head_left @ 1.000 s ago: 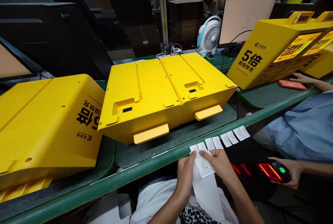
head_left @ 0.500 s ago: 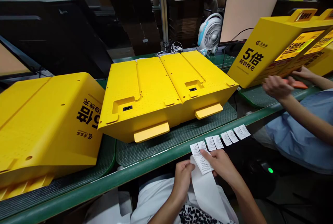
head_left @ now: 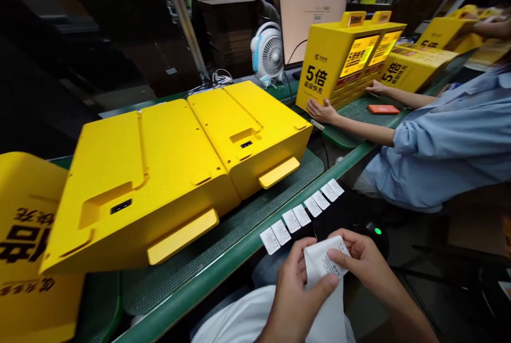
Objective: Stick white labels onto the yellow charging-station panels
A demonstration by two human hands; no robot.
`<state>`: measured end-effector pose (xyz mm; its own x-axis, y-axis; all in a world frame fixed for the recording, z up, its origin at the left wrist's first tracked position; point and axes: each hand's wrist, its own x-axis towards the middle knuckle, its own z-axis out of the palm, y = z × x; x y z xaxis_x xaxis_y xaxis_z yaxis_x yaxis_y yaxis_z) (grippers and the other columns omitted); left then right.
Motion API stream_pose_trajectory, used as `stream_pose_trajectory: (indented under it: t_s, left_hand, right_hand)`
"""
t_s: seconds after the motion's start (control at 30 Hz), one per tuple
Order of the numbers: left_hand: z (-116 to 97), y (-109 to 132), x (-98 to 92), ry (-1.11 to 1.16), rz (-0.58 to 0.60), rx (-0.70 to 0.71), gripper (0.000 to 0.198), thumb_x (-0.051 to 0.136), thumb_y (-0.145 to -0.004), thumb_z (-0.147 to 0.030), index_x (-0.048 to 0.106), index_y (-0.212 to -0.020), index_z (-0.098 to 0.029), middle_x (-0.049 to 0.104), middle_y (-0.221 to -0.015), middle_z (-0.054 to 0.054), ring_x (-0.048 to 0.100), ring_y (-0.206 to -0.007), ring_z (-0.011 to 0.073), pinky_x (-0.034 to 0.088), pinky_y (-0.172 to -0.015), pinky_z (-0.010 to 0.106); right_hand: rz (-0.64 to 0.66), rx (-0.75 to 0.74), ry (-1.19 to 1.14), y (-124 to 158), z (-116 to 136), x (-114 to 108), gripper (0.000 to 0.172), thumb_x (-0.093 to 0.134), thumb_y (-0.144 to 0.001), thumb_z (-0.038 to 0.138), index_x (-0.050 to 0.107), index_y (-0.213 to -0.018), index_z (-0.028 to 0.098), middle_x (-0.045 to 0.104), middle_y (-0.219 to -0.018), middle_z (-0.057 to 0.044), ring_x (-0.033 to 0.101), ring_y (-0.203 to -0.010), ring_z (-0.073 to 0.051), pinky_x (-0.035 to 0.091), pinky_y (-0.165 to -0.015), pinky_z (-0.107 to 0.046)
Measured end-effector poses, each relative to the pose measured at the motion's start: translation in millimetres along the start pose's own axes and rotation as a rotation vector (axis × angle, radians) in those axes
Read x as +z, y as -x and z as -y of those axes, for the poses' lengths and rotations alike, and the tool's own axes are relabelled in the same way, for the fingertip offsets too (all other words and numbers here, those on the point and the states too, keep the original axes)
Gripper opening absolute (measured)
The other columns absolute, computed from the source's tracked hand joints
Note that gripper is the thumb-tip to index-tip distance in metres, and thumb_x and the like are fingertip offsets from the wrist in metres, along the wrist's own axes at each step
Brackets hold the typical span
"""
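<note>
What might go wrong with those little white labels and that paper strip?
The row of small white labels lies right along the green bench edge, so a bump might knock them out of line. The white paper strip is pinched between the left hand and the right hand, and it hangs loose, so it might crease or tear if tugged.
</note>
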<state>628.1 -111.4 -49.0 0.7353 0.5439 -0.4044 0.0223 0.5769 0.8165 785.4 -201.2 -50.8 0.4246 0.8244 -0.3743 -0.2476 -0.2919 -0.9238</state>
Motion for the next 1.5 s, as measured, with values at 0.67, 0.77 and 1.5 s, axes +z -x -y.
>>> stream_pose_trajectory:
  t_s: [0.67, 0.77, 1.5]
  left_hand:
    - [-12.1, -113.8, 85.5, -0.229, -0.066, 0.137, 0.041, 0.061, -0.088, -0.048, 0.061, -0.112, -0.014, 0.069, -0.099, 0.013, 0.066, -0.085, 0.0207, 0.049, -0.074, 0.029]
    - [-5.5, -105.9, 83.2, -0.263, -0.041, 0.12, 0.032, 0.053, -0.091, -0.04, 0.064, -0.108, -0.015, 0.071, -0.098, 0.012, 0.067, -0.081, 0.0193, 0.048, -0.074, 0.029]
    - [13.7, -82.5, 79.8, -0.245, 0.002, 0.074, 0.026, 0.048, -0.088, -0.032, 0.066, -0.092, -0.014, 0.07, -0.084, 0.01, 0.062, -0.07, 0.0173, 0.046, -0.065, 0.028]
  right_hand:
    - [-0.436, -0.001, -0.107, -74.7, 42.8, -95.2, 0.048, 0.084, -0.07, 0.049, 0.073, -0.09, 0.007, 0.069, -0.063, -0.007, 0.06, -0.051, -0.016, 0.043, -0.049, -0.023]
    - [-0.367, 0.071, -0.051, -99.6, 50.0, -118.3, 0.038, 0.077, -0.077, 0.039, 0.071, -0.082, 0.002, 0.061, -0.055, -0.003, 0.054, -0.044, -0.009, 0.032, -0.047, -0.02]
    - [-0.421, 0.04, 0.197, -140.3, 58.7, -124.7, 0.03, 0.079, -0.076, 0.026, 0.072, -0.073, -0.003, 0.064, -0.055, 0.0, 0.055, -0.044, -0.005, 0.034, -0.049, -0.015]
